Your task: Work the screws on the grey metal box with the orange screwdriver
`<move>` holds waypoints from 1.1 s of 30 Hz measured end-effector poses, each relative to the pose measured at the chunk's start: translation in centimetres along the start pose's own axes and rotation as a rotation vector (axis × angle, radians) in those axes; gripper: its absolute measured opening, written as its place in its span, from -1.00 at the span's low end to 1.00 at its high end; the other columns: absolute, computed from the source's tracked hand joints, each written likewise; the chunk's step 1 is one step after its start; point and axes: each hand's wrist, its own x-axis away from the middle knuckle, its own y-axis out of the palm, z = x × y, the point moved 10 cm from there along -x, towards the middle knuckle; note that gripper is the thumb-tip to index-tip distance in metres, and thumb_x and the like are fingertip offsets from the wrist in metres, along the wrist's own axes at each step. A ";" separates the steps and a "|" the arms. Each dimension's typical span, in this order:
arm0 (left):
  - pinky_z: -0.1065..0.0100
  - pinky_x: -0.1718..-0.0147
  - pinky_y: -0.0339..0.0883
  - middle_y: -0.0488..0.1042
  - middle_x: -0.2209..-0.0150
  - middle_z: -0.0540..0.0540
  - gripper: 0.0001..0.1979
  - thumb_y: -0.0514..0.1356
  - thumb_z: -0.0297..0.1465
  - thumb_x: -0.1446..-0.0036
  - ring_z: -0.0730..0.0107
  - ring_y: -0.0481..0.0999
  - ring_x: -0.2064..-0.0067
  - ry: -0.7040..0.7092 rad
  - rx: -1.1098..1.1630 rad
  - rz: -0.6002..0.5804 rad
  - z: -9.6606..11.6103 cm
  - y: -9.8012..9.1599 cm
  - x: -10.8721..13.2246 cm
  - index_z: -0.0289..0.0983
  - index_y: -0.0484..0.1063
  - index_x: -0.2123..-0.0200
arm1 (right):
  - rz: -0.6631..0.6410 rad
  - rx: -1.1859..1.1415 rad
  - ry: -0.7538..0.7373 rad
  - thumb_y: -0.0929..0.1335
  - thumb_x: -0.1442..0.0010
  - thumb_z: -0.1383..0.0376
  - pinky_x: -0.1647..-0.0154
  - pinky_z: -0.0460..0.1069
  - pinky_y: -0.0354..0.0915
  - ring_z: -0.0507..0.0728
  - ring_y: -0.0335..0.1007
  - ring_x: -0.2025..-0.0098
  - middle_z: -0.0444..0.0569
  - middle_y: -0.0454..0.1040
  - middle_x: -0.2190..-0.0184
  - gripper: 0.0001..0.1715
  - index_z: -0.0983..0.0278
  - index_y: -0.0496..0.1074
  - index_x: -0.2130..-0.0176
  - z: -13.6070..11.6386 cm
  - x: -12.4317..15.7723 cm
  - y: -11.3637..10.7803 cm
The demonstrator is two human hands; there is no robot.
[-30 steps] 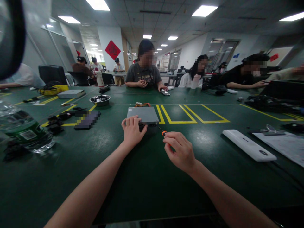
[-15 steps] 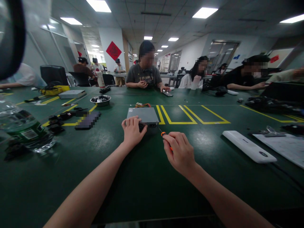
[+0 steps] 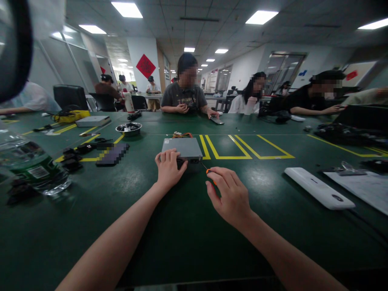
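Note:
A flat grey metal box (image 3: 184, 148) lies on the green table (image 3: 182, 226), with coloured wires (image 3: 182, 135) at its back edge. My left hand (image 3: 169, 167) grips the box's front left part, fingers on the top and thumb at the front face. In my right hand (image 3: 229, 193) is a screwdriver (image 3: 208, 171) with an orange and black handle. Its thin shaft points up and left, and the tip is at the box's front right corner. Whether the tip sits in a screw is too small to tell.
A metal bowl (image 3: 129, 129) with dark pieces, a dark phone-like object (image 3: 112, 154) and a large water bottle (image 3: 36, 167) are on the left. At right lie a white device (image 3: 318, 188) and a clipboard (image 3: 363, 186). A person (image 3: 184, 95) sits opposite.
My right thumb has moved slightly away from the screwdriver handle, and the fingers have shifted. My left hand and the box look the same. The person opposite has moved a phone-like object slightly right.

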 end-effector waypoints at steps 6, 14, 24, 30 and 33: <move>0.06 -0.03 -0.04 0.32 0.01 -0.17 -0.69 0.13 -0.21 -0.04 0.09 0.21 -0.03 0.005 -0.022 -0.005 0.0 0.0 0.1 -0.22 0.25 0.17 | 0.065 0.116 0.088 0.20 -0.18 0.36 0.55 -0.12 0.18 0.00 0.27 0.42 -0.01 0.34 0.31 -0.78 0.30 0.31 0.15 1.5 -0.1 -1.0; 0.04 -0.03 -0.05 0.31 0.01 -0.18 -0.69 0.12 -0.21 -0.04 0.08 0.20 -0.03 0.004 -0.005 -0.012 0.0 0.1 0.0 -0.21 0.25 0.16 | 0.034 -0.011 -0.016 0.23 -0.07 0.46 0.34 -0.01 0.25 0.09 0.30 0.33 -0.02 0.41 0.35 -0.69 0.29 0.26 0.13 -0.3 0.0 -0.2; 0.04 -0.03 -0.04 0.31 0.02 -0.18 -0.69 0.13 -0.21 -0.04 0.09 0.20 -0.04 0.008 -0.005 -0.011 0.1 0.0 0.0 -0.22 0.26 0.16 | 0.065 -0.067 0.152 0.20 -0.17 0.35 0.36 -0.04 0.31 0.07 0.33 0.27 0.02 0.33 0.26 -0.73 0.28 0.26 0.09 2.6 -0.1 -1.0; 0.03 -0.03 -0.06 0.32 0.02 -0.18 -0.70 0.13 -0.21 -0.03 0.09 0.20 -0.04 0.000 -0.003 -0.012 0.1 0.0 0.0 -0.20 0.26 0.16 | 0.032 -0.093 0.013 0.23 -0.10 0.43 0.31 -0.01 0.32 0.09 0.32 0.29 0.00 0.38 0.29 -0.69 0.28 0.22 0.11 0.4 0.0 -0.3; 0.03 -0.04 -0.06 0.32 0.02 -0.18 -0.70 0.12 -0.22 -0.04 0.08 0.20 -0.04 0.002 0.001 -0.010 0.1 0.0 0.0 -0.20 0.26 0.16 | 0.005 -0.098 -0.005 0.23 -0.09 0.44 0.27 0.01 0.32 0.09 0.31 0.28 -0.01 0.38 0.31 -0.73 0.28 0.23 0.15 -0.1 0.0 0.0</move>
